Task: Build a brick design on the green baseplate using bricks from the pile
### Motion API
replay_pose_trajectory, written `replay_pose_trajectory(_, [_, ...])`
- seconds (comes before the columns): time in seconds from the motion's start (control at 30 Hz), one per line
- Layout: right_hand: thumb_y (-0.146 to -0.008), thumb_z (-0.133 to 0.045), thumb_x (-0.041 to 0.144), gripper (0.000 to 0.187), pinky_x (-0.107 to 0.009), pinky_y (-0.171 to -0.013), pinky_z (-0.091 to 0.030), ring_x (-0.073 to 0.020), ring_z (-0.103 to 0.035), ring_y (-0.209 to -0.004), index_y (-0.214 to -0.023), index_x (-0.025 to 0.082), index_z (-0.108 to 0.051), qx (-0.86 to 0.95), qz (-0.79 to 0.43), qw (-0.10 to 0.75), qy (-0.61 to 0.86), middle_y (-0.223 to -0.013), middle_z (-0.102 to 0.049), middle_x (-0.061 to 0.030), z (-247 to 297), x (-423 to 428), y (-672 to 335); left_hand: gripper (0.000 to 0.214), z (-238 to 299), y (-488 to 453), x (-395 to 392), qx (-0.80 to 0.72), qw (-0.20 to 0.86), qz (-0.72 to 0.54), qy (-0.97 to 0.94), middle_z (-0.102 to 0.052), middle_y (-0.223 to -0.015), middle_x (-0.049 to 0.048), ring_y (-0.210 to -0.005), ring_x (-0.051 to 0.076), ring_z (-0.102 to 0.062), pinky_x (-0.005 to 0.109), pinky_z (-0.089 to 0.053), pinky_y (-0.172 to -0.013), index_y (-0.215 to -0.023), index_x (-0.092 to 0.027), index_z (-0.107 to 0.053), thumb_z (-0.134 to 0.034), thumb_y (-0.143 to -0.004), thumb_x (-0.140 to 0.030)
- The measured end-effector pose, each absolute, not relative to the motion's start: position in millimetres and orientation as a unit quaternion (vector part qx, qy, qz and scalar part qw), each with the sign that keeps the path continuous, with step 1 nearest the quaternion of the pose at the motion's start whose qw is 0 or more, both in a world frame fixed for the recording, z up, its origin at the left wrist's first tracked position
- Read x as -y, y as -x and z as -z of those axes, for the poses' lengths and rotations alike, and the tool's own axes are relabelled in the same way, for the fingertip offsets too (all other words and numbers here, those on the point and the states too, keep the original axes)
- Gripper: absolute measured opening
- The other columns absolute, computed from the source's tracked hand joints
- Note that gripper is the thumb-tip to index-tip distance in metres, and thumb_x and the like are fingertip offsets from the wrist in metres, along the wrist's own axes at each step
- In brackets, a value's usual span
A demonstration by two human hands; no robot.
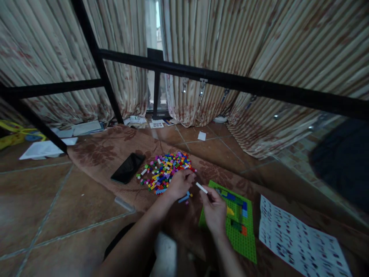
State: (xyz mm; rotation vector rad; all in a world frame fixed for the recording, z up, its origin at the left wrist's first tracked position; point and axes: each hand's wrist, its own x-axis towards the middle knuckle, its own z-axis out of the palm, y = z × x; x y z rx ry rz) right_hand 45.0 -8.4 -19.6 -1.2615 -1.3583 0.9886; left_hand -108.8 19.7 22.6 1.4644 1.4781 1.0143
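A pile of small coloured bricks (pixel 165 171) lies on a brown patterned cloth (pixel 106 148) on the floor. My left hand (pixel 181 184) rests at the pile's right edge, fingers curled, what they hold hidden. Under it lie a few loose bricks, one light blue (pixel 183 199). My right hand (pixel 214 209) pinches a thin white brick (pixel 201 188) above the left edge of a green baseplate (pixel 243 238). Blue, yellow, dark green and orange bricks are fixed on the plate.
A black phone (pixel 127 168) lies left of the pile. A printed sheet (pixel 296 240) lies right of the baseplate. A black metal frame (pixel 184 73) crosses in front of striped curtains. Papers and a yellow thing lie at the far left on the tiled floor.
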Motion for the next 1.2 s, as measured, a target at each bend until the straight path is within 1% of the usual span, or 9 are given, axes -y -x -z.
replay_pose_trajectory(0.2, [-0.078, -0.063, 0.053, 0.043, -0.030, -0.063, -0.052, -0.0201, -0.065, -0.073, -0.098, 0.016, -0.071, 0.534, -0.443, 0.478, 0.538, -0.088, -0.073, -0.0089, 26.7, 97.9, -54.2, 0.029, -26.0, 106.1, 54.2, -0.601, 0.370, -0.423, -0.569, -0.059, -0.065, 0.0000, -0.063, 0.013, -0.055, 0.022, -0.040, -0.060, -0.073, -0.016, -0.062, -0.045, -0.088, -0.034])
replay_pose_trajectory(0.3, [-0.075, -0.065, 0.058, 0.048, -0.027, -0.051, -0.049, -0.0168, -0.061, -0.058, -0.095, 0.015, -0.071, 0.484, -0.482, 0.497, 0.535, -0.075, -0.070, -0.0064, 37.2, 151.9, -59.2, 0.028, -16.5, 88.8, 123.5, -0.600, 0.387, -0.413, -0.565, -0.059, -0.061, 0.0007, -0.058, 0.013, -0.054, 0.023, -0.040, -0.056, -0.069, -0.015, -0.062, -0.047, -0.085, -0.033])
replay_pose_trajectory(0.4, [-0.074, -0.066, 0.060, 0.048, -0.024, -0.045, -0.044, -0.0126, -0.053, -0.046, -0.093, 0.016, -0.071, 0.460, -0.510, 0.509, 0.519, -0.064, -0.066, -0.0021, 41.3, 193.6, -70.3, 0.028, -2.9, 64.1, 184.3, -0.579, 0.464, -0.392, -0.544, -0.061, -0.064, 0.0008, -0.054, 0.013, -0.055, 0.023, -0.041, -0.052, -0.081, -0.015, -0.064, -0.047, -0.085, -0.035])
replay_pose_trajectory(0.5, [-0.076, -0.065, 0.059, 0.045, -0.024, -0.047, -0.043, -0.0122, -0.053, -0.048, -0.092, 0.016, -0.070, 0.468, -0.526, 0.514, 0.489, -0.063, -0.064, -0.0011, 34.3, 218.9, -86.7, 0.030, 0.2, 42.2, 216.4, -0.547, 0.523, -0.390, -0.525, -0.062, -0.068, 0.0006, -0.059, 0.013, -0.058, 0.023, -0.044, -0.054, -0.091, -0.015, -0.064, -0.051, -0.084, -0.041])
replay_pose_trajectory(0.67, [-0.079, -0.064, 0.056, 0.044, -0.024, -0.049, -0.042, -0.0119, -0.051, -0.051, -0.098, 0.016, -0.069, 0.475, -0.537, 0.524, 0.461, -0.065, -0.062, -0.0005, 9.9, 235.8, -118.5, 0.027, -19.7, 14.9, 224.6, -0.518, 0.531, -0.389, -0.546, -0.063, -0.070, 0.0015, -0.057, 0.011, -0.054, 0.022, -0.043, -0.055, -0.080, -0.014, -0.063, -0.058, -0.079, -0.041])
replay_pose_trajectory(0.87, [-0.082, -0.060, 0.055, 0.042, -0.025, -0.053, -0.042, -0.0144, -0.052, -0.057, -0.099, 0.017, -0.070, 0.510, -0.514, 0.522, 0.450, -0.065, -0.060, -0.0005, -18.5, 246.6, -155.3, 0.031, -47.7, -26.2, 229.1, -0.460, 0.589, -0.440, -0.498, -0.055, -0.059, -0.0044, -0.050, 0.009, -0.051, 0.021, -0.042, -0.051, -0.089, -0.016, -0.056, -0.064, -0.075, -0.042])
replay_pose_trajectory(0.97, [-0.084, -0.057, 0.054, 0.042, -0.026, -0.056, -0.043, -0.0149, -0.053, -0.059, -0.100, 0.017, -0.069, 0.525, -0.491, 0.521, 0.460, -0.065, -0.061, -0.0008, -29.8, 247.5, -174.2, 0.027, -60.7, -46.7, 226.4, -0.441, 0.595, -0.447, -0.502, -0.055, -0.059, -0.0039, -0.049, 0.008, -0.049, 0.021, -0.041, -0.051, -0.088, -0.015, -0.059, -0.063, -0.075, -0.039])
replay_pose_trajectory(1.1, [-0.082, -0.059, 0.053, 0.043, -0.027, -0.058, -0.045, -0.0150, -0.054, -0.059, -0.104, 0.017, -0.067, 0.517, -0.472, 0.513, 0.497, -0.066, -0.063, -0.0012, -26.4, 244.3, -198.9, 0.021, -62.2, -65.6, 216.1, -0.435, 0.591, -0.430, -0.525, -0.059, -0.064, -0.0012, -0.054, 0.008, -0.052, 0.021, -0.043, -0.054, -0.084, -0.014, -0.061, -0.062, -0.076, -0.033])
replay_pose_trajectory(1.2, [-0.078, -0.062, 0.054, 0.051, -0.029, -0.059, -0.047, -0.0163, -0.058, -0.059, -0.112, 0.016, -0.065, 0.486, -0.461, 0.500, 0.548, -0.077, -0.069, -0.0047, -10.5, 240.6, -215.1, 0.018, -48.5, -61.8, 202.8, -0.466, 0.559, -0.399, -0.558, -0.063, -0.069, 0.0011, -0.055, 0.009, -0.055, 0.021, -0.045, -0.056, -0.083, -0.013, -0.062, -0.058, -0.079, -0.030])
